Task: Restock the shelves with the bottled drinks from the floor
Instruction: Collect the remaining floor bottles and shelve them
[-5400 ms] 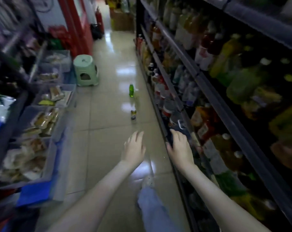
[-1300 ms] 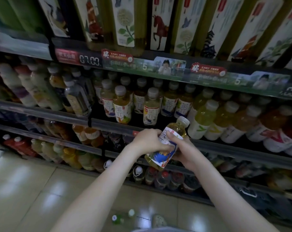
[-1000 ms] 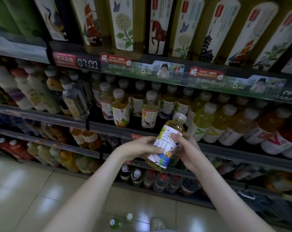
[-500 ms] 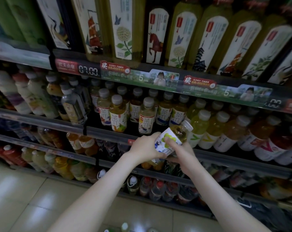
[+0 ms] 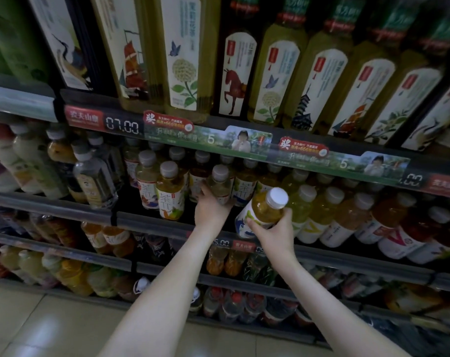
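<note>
The right hand (image 5: 272,233) holds a yellow tea bottle (image 5: 263,210) in front of the middle shelf (image 5: 64,204). Its fingers (image 5: 253,224) and thumb are curled round the lower, labelled part of the body. The bottle is tilted, with its white cap pointing up and to the right, and it hangs just before the front row of shelved drinks without standing on the shelf.

The left hand (image 5: 211,210) reaches into the same shelf, just left of the held bottle. It wraps round the lower part of a grey-capped bottle (image 5: 220,185) that stands upright in the row, the thumb on its left side. The other fingers are hidden behind the bottle, so how tightly they close cannot be told.

More tea bottles with white and orange labels stand to the left of it, and pale green and orange drinks fill the row to the right. A price strip (image 5: 123,123) reading 07.00 runs along the edge of the shelf above, which carries tall illustrated tea bottles (image 5: 234,73). Two lower shelves hold more drinks, dim and blurred, above a tiled floor (image 5: 25,325).
</note>
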A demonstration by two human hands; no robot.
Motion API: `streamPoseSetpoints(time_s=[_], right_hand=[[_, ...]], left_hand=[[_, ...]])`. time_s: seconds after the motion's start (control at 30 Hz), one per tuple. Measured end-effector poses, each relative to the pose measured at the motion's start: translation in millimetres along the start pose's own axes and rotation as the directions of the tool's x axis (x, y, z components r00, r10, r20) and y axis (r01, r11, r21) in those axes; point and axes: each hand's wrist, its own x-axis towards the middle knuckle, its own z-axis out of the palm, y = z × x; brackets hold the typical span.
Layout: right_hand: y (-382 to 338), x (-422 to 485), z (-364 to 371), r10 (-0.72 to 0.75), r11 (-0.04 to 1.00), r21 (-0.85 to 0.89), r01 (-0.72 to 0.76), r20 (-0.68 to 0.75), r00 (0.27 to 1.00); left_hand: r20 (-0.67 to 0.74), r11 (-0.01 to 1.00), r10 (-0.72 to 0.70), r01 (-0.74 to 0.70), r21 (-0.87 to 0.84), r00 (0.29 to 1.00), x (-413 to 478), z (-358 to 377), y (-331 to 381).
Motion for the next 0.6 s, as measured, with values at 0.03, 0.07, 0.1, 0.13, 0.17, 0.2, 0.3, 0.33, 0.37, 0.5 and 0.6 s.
streamPoseSetpoints(time_s=[0.03, 0.07, 0.1, 0.13, 0.17, 0.2, 0.3, 0.33, 0.37, 0.5, 0.6], right_hand=[[2, 1, -1, -0.007, 1.0, -0.001, 0.007, -0.012, 1.0], [4, 2, -2, -0.008, 1.0, 0.001, 0.008, -0.019, 1.0], [7, 3, -4, -0.008, 1.0, 0.003, 0.008, -0.023, 1.0], [10, 3, -5, -0.008, 1.0, 0.001, 0.008, -0.021, 1.0], [12, 3, -6, -0.005, 1.0, 0.004, 0.005, -0.018, 1.0], [15, 3, -7, 0.001, 1.0, 0.005, -0.001, -0.019, 1.0], [20, 5, -5, 0.02, 1.0, 0.02, -0.019, -0.04, 0.999], [20, 6, -3, 0.024, 1.0, 0.021, -0.023, -0.043, 0.999], [20, 8, -1, 0.023, 0.999, 0.023, -0.022, -0.046, 0.999], [25, 20, 13, 0.017, 1.0, -0.022, -0.018, -0.049, 0.999], [32, 33, 25, 0.023, 0.995, -0.091, -0.029, -0.06, 0.998]], left_hand=[[-0.025, 1.0, -0.008, 0.008, 0.006, 1.0, 3, 4, 0], [-0.05, 1.0, -0.007, 0.007, 0.011, 0.999, 5, 5, -1], [-0.07, 1.0, 0.003, -0.002, 0.017, 0.998, 6, 6, -2], [-0.081, 1.0, 0.022, -0.02, 0.021, 0.996, 6, 6, -4], [-0.083, 0.999, 0.033, -0.032, 0.011, 0.996, 5, 5, -7], [-0.082, 0.999, 0.031, -0.033, -0.027, 0.996, 2, 3, -11], [-0.109, 0.977, 0.01, -0.033, -0.212, 0.994, -9, -3, -25], [-0.121, 0.966, 0.012, -0.043, -0.255, 0.993, -13, -6, -31], [-0.124, 0.957, 0.015, -0.05, -0.286, 0.992, -15, -10, -36], [-0.081, 0.937, 0.004, -0.032, -0.349, 0.997, -16, -21, -49], [-0.091, 0.933, 0.009, -0.041, -0.357, 0.996, -14, -22, -51]])
